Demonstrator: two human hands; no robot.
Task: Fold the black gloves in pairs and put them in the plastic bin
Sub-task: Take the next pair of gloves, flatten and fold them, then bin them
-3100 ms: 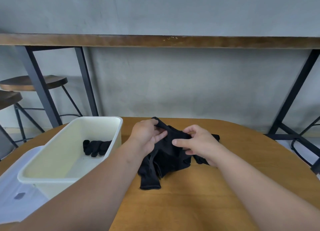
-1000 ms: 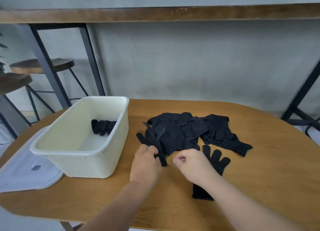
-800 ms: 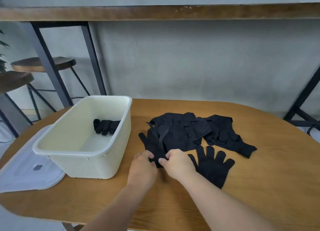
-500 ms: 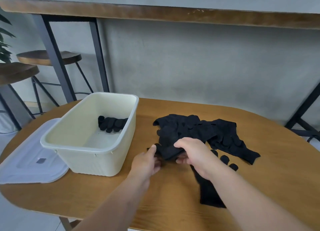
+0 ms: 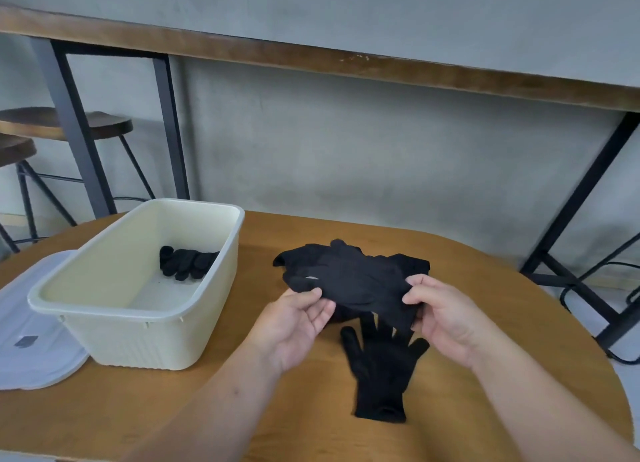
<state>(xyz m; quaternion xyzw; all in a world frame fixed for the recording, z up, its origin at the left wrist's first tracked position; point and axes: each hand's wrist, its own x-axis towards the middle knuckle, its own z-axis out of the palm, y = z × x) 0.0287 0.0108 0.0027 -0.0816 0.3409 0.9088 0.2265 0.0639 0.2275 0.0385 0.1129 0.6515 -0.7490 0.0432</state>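
Note:
A black glove (image 5: 363, 290) is stretched in the air between my hands, above the wooden table. My left hand (image 5: 294, 319) pinches its left end with the palm turned up. My right hand (image 5: 440, 314) pinches its right end. Behind it lies a heap of black gloves (image 5: 349, 257), partly hidden by the held one. One black glove (image 5: 381, 371) lies flat on the table below my hands, fingers pointing away from me. The cream plastic bin (image 5: 138, 309) stands to the left, with a folded pair of black gloves (image 5: 187, 262) in its far right corner.
The bin's white lid (image 5: 31, 354) lies on the table left of the bin. Stools (image 5: 62, 126) and black metal legs of a high counter (image 5: 311, 53) stand behind the round table (image 5: 138, 409). More black frame legs are at the right.
Both hands have lifted one glove off the heap and spread it between them. A single glove now lies flat near the table's front. The camera has come closer.

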